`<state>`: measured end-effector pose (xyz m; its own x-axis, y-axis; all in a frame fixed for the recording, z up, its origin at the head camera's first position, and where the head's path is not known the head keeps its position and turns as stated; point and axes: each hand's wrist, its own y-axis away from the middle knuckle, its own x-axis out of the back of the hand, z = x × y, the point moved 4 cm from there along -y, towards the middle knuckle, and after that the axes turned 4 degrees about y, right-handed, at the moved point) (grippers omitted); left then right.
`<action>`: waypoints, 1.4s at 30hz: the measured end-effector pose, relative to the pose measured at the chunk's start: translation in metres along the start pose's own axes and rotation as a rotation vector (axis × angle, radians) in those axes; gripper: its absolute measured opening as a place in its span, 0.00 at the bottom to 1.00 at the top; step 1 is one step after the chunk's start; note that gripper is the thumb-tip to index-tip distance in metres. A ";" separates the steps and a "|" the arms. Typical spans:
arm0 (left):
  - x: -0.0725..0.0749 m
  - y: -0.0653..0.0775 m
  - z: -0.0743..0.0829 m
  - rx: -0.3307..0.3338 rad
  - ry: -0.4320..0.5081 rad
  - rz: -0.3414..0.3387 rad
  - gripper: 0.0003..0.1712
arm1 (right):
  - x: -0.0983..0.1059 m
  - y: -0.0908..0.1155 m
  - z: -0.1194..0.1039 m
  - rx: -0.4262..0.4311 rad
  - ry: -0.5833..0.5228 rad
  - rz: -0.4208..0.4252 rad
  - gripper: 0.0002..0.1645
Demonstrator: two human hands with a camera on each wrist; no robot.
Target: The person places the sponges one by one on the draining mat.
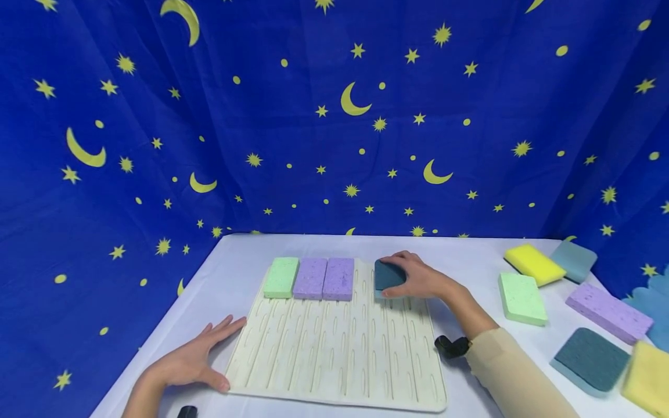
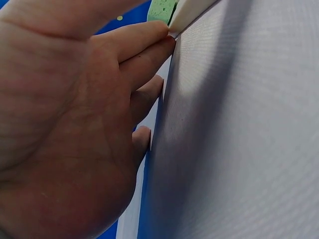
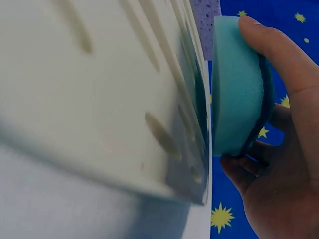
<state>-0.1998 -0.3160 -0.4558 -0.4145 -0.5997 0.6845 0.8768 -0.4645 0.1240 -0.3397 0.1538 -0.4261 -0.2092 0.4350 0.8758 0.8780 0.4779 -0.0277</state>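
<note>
My right hand (image 1: 420, 277) grips a teal sponge (image 1: 388, 275) with a dark scouring layer on top, thumb on one edge and fingers on the opposite one. In the right wrist view the sponge's light foam side (image 3: 237, 89) faces the pale ribbed mat (image 1: 334, 348), close over its far right part. Fingers spread, my left hand (image 1: 188, 359) lies at the mat's left edge, with thumb and index fingertips right at the rim. Along the mat's far edge lie a light green sponge (image 1: 281, 277), a purple sponge (image 1: 310, 278) and another purple sponge (image 1: 338, 278), side by side.
To the right on the white table (image 1: 470, 255) lie loose sponges: bright yellow (image 1: 534, 264), grey-blue (image 1: 575, 261), light green (image 1: 522, 298), purple (image 1: 608, 312), dark teal (image 1: 592, 359) and pale yellow (image 1: 648, 377). A blue star-and-moon curtain (image 1: 292, 128) stands behind and at the sides.
</note>
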 end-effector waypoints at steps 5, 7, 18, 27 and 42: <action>0.000 0.000 -0.001 0.008 0.013 -0.004 0.65 | -0.002 -0.007 -0.004 0.016 -0.004 0.001 0.55; 0.000 0.000 -0.001 0.008 0.012 -0.002 0.65 | -0.004 -0.009 -0.005 0.020 0.000 -0.006 0.55; 0.000 -0.002 -0.003 -0.009 0.002 -0.007 0.65 | -0.014 -0.021 -0.016 0.017 0.014 -0.020 0.56; -0.001 -0.002 -0.004 -0.008 0.000 -0.006 0.65 | -0.022 -0.025 -0.026 0.038 0.041 -0.013 0.57; 0.000 -0.002 -0.003 0.009 -0.002 0.003 0.65 | -0.028 -0.027 -0.030 0.045 0.065 0.006 0.57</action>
<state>-0.2021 -0.3169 -0.4580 -0.4115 -0.5998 0.6863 0.8802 -0.4570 0.1284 -0.3442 0.1054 -0.4354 -0.1745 0.3878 0.9051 0.8585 0.5100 -0.0530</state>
